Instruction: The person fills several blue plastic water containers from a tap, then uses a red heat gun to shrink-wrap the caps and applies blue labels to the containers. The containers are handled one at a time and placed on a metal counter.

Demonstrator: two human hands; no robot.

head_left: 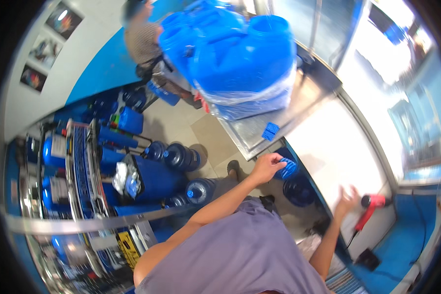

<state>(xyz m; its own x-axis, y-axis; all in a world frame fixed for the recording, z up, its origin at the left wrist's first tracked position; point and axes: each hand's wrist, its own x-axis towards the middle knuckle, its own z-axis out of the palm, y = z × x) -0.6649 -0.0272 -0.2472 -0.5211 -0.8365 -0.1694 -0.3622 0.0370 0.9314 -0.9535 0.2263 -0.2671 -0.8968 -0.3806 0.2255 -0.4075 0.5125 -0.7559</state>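
My left hand (268, 168) grips a small blue ribbed item (289, 168), perhaps a stack of caps or seals, over the gap between the steel table and the white counter. Above the counter is my right hand (347, 200), blurred, fingers apart and nothing visible in it. Just right of it lies a red heat gun or hair dryer (371, 209) with a black cord. A flat blue printed piece (270, 131) rests near the corner of the stainless steel table (246, 137). Large blue plastic containers (242, 70) in clear wrap stand on that table.
Another person (143, 44) stands beyond the wrapped containers. Blue water jugs (178, 156) stand on the tiled floor at left, and another jug (298, 191) is below the white counter (338, 147). Metal shelving (71, 165) with blue containers fills the left side.
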